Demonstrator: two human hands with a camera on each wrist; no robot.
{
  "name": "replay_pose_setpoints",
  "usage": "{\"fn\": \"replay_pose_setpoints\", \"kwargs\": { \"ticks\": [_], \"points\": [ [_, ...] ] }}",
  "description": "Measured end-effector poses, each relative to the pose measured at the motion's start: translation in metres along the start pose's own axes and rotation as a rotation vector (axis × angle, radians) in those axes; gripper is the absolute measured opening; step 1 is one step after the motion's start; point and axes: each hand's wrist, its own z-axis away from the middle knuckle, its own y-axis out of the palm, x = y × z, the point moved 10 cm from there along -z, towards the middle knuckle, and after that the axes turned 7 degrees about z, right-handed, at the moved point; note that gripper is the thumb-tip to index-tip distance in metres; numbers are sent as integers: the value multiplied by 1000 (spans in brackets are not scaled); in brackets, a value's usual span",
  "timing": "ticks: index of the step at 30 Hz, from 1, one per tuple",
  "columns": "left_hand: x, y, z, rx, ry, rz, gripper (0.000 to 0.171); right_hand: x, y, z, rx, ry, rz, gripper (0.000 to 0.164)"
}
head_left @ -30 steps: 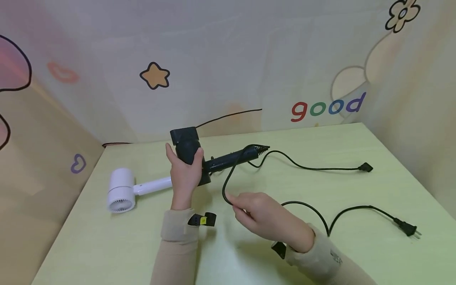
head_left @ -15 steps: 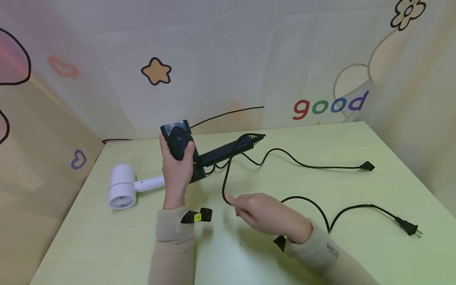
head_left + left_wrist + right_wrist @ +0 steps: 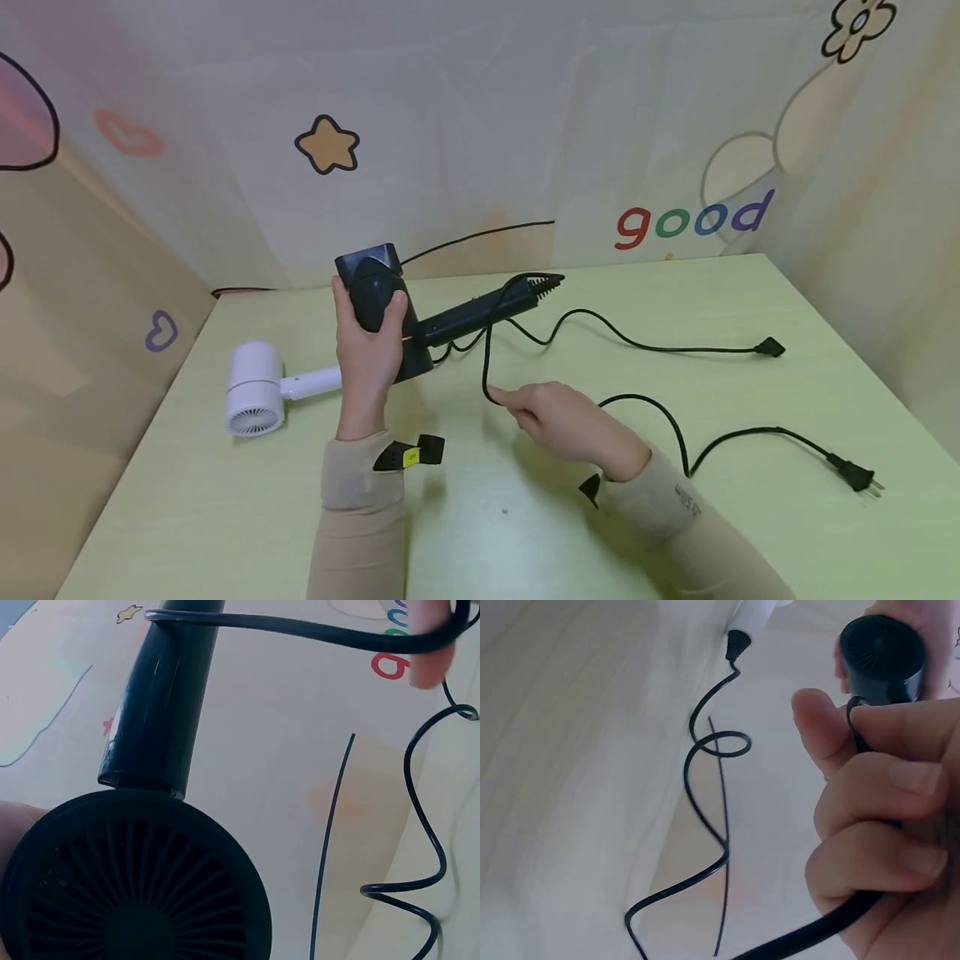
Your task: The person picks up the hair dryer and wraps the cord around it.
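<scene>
My left hand (image 3: 367,358) holds a black hair dryer (image 3: 468,323) by its head, thumb and fingers around the barrel. The dryer is raised over the table with its handle pointing right; the left wrist view shows its round vented end (image 3: 139,892). The dryer's black cord (image 3: 487,354) bends back from the handle's tip, crosses the handle and drops to my right hand (image 3: 566,425). There the fingers are curled round the cord, as the right wrist view shows. Behind my left hand lies a white hair dryer (image 3: 255,387), part of its handle hidden.
The held cord trails right across the pale table (image 3: 225,517) to a two-pin plug (image 3: 855,473). Farther back, a thinner wavy cord (image 3: 675,349) from the white dryer ends in another plug (image 3: 770,347). A printed curtain (image 3: 450,125) hangs along the table's back.
My left hand has shifted left and slightly up with the black dryer, whose handle tilts upward more. The right hand has moved up a little, still gripping the cord.
</scene>
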Motion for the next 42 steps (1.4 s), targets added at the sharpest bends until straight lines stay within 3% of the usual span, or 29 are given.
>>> {"fn": "replay_pose_setpoints", "kwargs": {
  "ticks": [8,15,20,26,33,37,42],
  "points": [
    [-4,2,-1,70,-14,112,90,-36,0,-9,-35,77,-260,37],
    [-6,3,2,98,-32,156,88,-79,15,-5,-4,281,-667,37],
    [-9,2,5,107,-49,142,86,-103,21,0,0,402,-818,38],
    [-11,-2,6,106,-49,115,86,-123,21,7,17,458,-846,41],
    [-10,-1,7,126,-58,120,86,-119,27,3,78,396,-870,39],
    [-10,1,8,150,-69,105,86,-123,23,5,50,427,-800,40],
    [-10,3,9,208,-90,111,84,-136,17,9,-6,540,-688,53]
  ]
}}
